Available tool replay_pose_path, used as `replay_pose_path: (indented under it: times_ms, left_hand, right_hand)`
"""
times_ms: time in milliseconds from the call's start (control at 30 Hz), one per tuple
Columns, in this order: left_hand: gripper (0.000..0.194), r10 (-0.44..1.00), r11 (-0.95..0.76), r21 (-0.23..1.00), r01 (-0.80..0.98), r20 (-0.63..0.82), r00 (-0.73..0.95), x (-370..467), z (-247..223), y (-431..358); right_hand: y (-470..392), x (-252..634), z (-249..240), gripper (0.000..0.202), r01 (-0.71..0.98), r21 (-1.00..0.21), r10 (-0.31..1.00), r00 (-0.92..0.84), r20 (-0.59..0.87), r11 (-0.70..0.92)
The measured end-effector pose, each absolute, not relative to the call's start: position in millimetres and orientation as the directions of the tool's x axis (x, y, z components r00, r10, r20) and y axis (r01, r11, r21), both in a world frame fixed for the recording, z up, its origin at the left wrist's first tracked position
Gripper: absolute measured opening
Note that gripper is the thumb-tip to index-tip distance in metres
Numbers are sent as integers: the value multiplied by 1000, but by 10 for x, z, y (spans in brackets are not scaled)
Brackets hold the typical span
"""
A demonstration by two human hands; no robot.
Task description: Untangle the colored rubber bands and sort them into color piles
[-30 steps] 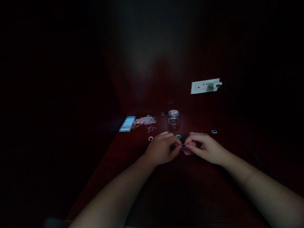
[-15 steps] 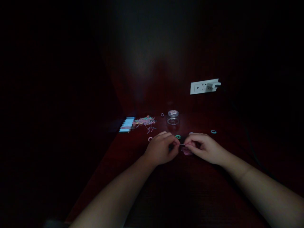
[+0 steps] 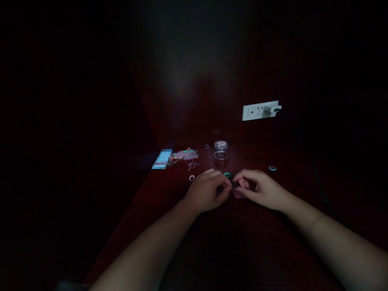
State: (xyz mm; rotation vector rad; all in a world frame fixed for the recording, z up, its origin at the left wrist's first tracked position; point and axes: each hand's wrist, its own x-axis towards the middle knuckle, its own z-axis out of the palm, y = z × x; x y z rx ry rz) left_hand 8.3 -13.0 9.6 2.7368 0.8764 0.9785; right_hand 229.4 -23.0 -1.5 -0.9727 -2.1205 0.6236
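Observation:
My left hand (image 3: 207, 189) pinches a thin, dark hair tie (image 3: 233, 184) between thumb and forefinger. My right hand (image 3: 259, 188) is close beside it, its thumb and forefinger parted around the near side of that small loop; whether they touch it is hard to see. Beneath the fingertips lies a small bunch of pink-purple hair ties (image 3: 238, 195), partly covered by the right thumb. Just beyond the hands rest green hair ties (image 3: 227, 175). A pale pink hair tie (image 3: 192, 178) lies left of my left hand.
A clear lidded jar (image 3: 221, 151) stands behind the hands. To its left are a pile of colourful hair ties (image 3: 185, 154) and a lit, pixelated phone-like screen (image 3: 163, 159). A blue hair tie (image 3: 272, 168) lies right. A wall socket (image 3: 260, 110) holds a plug with a dark cable.
The thumb and forefinger of my right hand have moved apart from their pinch. The band, which was stretched straight between both hands, now shows as a small slack loop by my left fingertips.

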Motion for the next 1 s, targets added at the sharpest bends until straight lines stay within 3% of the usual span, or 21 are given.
replay_pose_path:
  times_ms: [467, 867, 1000]
  left_hand:
    - [8, 556, -828, 286, 483, 532, 638, 82, 114, -148]
    - [8, 555, -829, 289, 479, 529, 642, 83, 125, -148]
    - [7, 537, -843, 289, 455, 519, 665, 82, 117, -140]
  right_hand:
    - [-229, 2296, 23, 19, 457, -650, 785, -473, 400, 607]
    - [-242, 2291, 0, 6, 420, -684, 788, -468, 399, 596]
    - [-232, 2297, -8, 13, 436, -659, 780, -467, 416, 612]
